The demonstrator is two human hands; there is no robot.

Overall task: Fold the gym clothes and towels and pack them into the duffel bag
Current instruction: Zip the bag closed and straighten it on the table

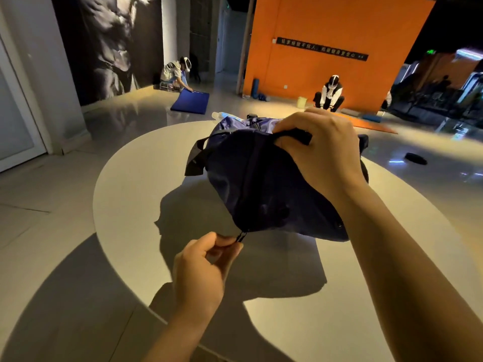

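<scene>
Here the left hand (202, 267) is curled, its thumb and fingertips pinching the small black zipper pull (241, 236) at the near end of the dark blue duffel bag (261, 184). The right hand (318, 152) reaches over the top of the bag and grips a black strap handle (295, 134), fingers wrapped round it. The bag lies on a pale round table (130, 178), a second black strap (196, 158) hanging off its left side. A clear plastic bottle (222, 116) lies just behind the bag. Farther off, two people crouch on the glossy floor, one by a blue mat (190, 101), one before an orange wall (326, 27).
</scene>
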